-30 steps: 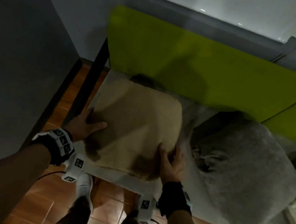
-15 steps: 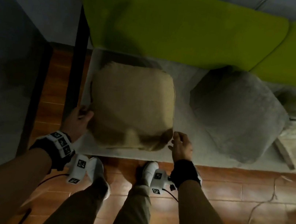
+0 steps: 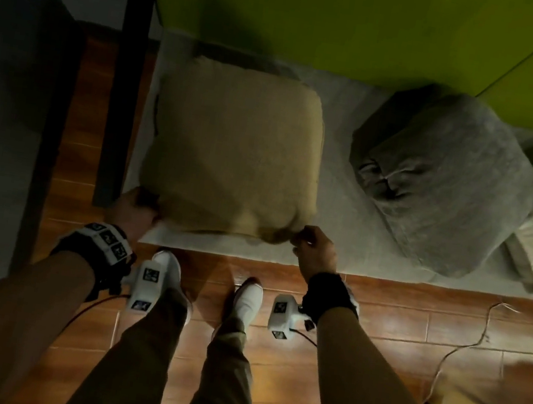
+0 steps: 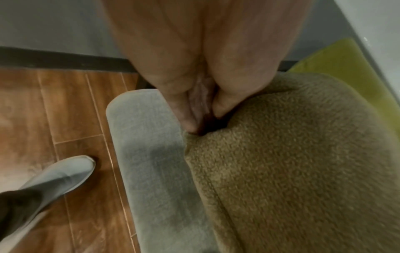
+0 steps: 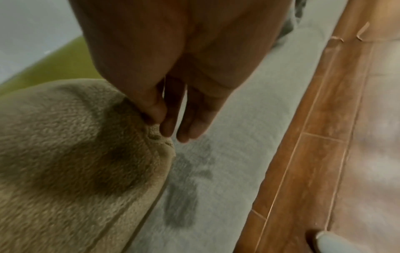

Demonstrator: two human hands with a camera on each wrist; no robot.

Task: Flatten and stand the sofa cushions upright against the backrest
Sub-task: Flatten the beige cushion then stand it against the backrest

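Leftmost, left hand (image 3: 132, 213) pinching near corner of tan fleece cushion (image 3: 234, 152), lying flat on grey sofa seat (image 3: 336, 212). Right hand (image 3: 315, 249) pinching opposite near corner, other fingers straight. Farther right, crumpled grey cushion (image 3: 444, 180) beside lime-green backrest (image 3: 354, 24).

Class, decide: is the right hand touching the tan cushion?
Touching. The right wrist view shows the right hand pinching the tan cushion at its corner between thumb and fingertips.

Both hands now on tan cushion (image 3: 235, 148) corners
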